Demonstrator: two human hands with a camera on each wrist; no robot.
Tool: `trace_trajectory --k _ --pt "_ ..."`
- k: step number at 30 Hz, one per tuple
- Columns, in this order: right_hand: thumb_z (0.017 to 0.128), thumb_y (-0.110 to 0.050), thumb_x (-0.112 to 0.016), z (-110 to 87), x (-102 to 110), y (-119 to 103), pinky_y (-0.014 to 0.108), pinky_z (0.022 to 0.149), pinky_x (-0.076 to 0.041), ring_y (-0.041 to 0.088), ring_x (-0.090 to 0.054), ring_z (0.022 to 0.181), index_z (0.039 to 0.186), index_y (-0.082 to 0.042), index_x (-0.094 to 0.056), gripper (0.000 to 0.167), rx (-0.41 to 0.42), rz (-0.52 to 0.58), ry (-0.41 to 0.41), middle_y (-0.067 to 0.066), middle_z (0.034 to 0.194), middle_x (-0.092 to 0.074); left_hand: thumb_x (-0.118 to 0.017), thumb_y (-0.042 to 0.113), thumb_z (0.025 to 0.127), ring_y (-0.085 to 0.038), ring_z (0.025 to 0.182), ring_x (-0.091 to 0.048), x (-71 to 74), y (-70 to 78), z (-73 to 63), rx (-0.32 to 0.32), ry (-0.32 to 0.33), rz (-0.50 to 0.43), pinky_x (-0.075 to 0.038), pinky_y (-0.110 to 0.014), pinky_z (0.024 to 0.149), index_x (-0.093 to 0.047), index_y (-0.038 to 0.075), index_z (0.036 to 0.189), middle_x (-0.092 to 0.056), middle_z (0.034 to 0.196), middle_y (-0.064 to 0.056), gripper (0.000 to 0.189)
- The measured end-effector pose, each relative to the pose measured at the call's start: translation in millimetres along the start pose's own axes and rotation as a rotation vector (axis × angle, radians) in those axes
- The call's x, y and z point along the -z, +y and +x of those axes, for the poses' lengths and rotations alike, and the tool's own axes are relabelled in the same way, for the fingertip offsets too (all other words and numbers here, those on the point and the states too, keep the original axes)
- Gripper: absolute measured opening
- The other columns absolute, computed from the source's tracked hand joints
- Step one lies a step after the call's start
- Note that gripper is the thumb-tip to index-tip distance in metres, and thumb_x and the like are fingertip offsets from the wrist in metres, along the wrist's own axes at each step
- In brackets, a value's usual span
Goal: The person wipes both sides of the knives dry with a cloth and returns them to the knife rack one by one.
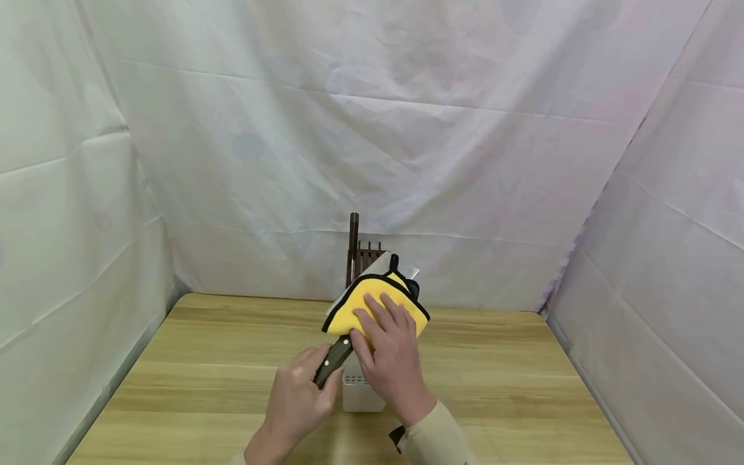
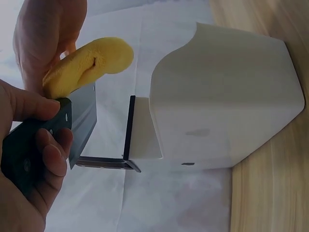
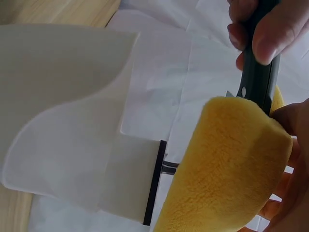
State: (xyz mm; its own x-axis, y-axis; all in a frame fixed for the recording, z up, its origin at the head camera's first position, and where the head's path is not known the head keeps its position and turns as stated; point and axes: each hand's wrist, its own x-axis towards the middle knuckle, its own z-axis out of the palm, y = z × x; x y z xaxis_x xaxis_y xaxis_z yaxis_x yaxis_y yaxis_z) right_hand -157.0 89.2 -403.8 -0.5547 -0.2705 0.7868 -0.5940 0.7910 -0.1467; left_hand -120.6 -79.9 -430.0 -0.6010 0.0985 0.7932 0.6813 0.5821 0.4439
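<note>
My left hand (image 1: 302, 387) grips the dark riveted handle of a kitchen knife (image 1: 333, 363), with the thumb along the handle's side. The knife's broad grey blade (image 2: 85, 123) points up and away, mostly covered by a yellow cloth (image 1: 378, 300) with black trim. My right hand (image 1: 395, 361) lies over that cloth, fingers spread and fairly straight, pressing it against the blade. In the right wrist view the plush cloth (image 3: 227, 169) folds around the blade close to the handle. Under the hands stands a white holder (image 1: 363, 397) with small holes in its top.
Behind the cloth rise a dark upright rod (image 1: 353, 239) and a brown slotted rack (image 1: 367, 258). The white holder's side section (image 3: 133, 176) has a black edge. All of this stands on a wood-grain table (image 1: 221, 368), with pale curtains (image 1: 372, 142) hanging around it.
</note>
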Motion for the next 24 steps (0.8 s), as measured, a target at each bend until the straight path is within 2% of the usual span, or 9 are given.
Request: trace_trajectory --k 6,11,18,24 --pt "0.105 -0.031 -0.057 -3.7 1 -6 0.064 0.103 -0.044 0.039 -0.056 0.133 0.118 -0.012 -0.075 0.029 0.028 0.01 0.029 0.012 0.134 -0.068 -0.082 -0.007 0.074 0.005 0.06 -0.049 -0.5 0.1 1.4 0.019 0.002 -0.007 -0.035 -0.008 0.046 -0.075 -0.004 0.096 -0.07 0.076 -0.004 0.024" --pt "0.109 -0.035 -0.051 -6.2 2 -11 0.062 0.104 -0.045 0.038 -0.054 0.135 0.121 -0.013 -0.074 0.034 0.024 0.016 0.027 0.012 0.136 -0.067 -0.081 -0.009 0.075 0.007 0.057 -0.045 -1.1 0.8 3.4 0.05 0.006 -0.061 -0.035 -0.009 0.043 -0.074 -0.002 0.095 -0.07 0.075 -0.003 0.022" --pt "0.111 -0.035 -0.046 -7.1 0 -15 0.06 0.101 -0.047 0.04 -0.055 0.133 0.125 -0.011 -0.073 0.038 0.093 0.027 0.109 0.013 0.135 -0.068 -0.081 -0.01 0.077 0.006 0.058 -0.054 -0.7 2.4 7.1 0.121 0.017 -0.16 -0.042 -0.012 0.043 -0.075 -0.005 0.098 -0.072 0.077 -0.006 0.022" --pt "0.112 -0.03 -0.044 -6.6 -2 -16 0.06 0.103 -0.046 0.04 -0.054 0.135 0.128 -0.011 -0.072 0.038 0.138 0.021 0.127 0.011 0.136 -0.067 -0.081 -0.008 0.079 0.006 0.053 -0.051 0.4 1.9 8.7 0.202 0.008 -0.241 -0.043 -0.015 0.041 -0.074 0.0 0.09 -0.066 0.07 0.002 0.016"
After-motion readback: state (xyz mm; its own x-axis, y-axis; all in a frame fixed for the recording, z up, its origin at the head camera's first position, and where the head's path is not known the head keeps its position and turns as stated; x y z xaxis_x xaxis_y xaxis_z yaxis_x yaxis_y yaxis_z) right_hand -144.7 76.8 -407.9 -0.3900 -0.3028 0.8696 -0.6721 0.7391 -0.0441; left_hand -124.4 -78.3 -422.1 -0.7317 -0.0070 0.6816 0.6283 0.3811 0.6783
